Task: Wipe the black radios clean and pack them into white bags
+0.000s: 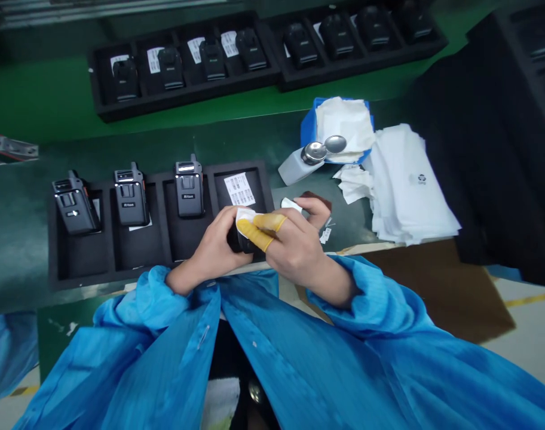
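Note:
My left hand (216,242) is closed around a small black radio-like device (235,239), mostly hidden by my fingers. My right hand (294,239), with yellow finger cots on two fingers, presses a white wipe (245,215) against the top of that device. Both hands hover over the front edge of a black foam tray (57,269). In that tray three black devices (189,190) stand upright in the left slots. The rightmost slot holds only a white label sheet (239,189).
A white dispenser bottle with a metal top (305,160) lies beside a blue box of wipes (344,122) and a stack of white bags (407,185). Two more black trays with devices (187,65) sit farther back on the green bench. Dark trays (514,149) stand at the right.

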### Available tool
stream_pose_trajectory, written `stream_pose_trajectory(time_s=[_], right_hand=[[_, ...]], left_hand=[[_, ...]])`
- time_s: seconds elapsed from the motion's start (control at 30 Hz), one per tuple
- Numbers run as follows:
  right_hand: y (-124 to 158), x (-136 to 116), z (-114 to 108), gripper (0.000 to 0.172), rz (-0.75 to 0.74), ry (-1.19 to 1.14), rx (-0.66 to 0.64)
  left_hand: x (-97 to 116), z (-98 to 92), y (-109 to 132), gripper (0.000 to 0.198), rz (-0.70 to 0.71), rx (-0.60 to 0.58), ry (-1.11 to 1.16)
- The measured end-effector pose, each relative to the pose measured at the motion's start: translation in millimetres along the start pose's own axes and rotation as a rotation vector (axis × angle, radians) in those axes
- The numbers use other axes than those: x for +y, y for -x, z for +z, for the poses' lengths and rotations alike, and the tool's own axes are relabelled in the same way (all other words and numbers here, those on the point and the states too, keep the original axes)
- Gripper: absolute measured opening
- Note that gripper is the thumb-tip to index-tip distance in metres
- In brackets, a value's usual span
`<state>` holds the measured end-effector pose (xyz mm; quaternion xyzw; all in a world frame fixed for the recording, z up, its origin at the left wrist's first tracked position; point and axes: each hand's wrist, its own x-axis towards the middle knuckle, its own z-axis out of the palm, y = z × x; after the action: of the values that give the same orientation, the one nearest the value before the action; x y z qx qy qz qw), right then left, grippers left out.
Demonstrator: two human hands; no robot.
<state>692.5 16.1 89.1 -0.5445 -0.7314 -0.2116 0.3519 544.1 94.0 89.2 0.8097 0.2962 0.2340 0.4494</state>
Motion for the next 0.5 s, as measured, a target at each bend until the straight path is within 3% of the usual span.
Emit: stream_pose_trajectory(time_s=[0.27, 0.5], right_hand=[[3.9, 7.7, 2.6, 0.03, 0.061, 0.103, 0.135], [6.7, 6.4, 3.4, 0.032, 0.02, -0.019, -0.083]], left_hand=[[-7.7, 2.6, 1.8, 0.056, 0.138, 0.055, -0.109], [-2.5, -0.6, 1.2, 0.051, 0.144, 0.014, -0.113]])
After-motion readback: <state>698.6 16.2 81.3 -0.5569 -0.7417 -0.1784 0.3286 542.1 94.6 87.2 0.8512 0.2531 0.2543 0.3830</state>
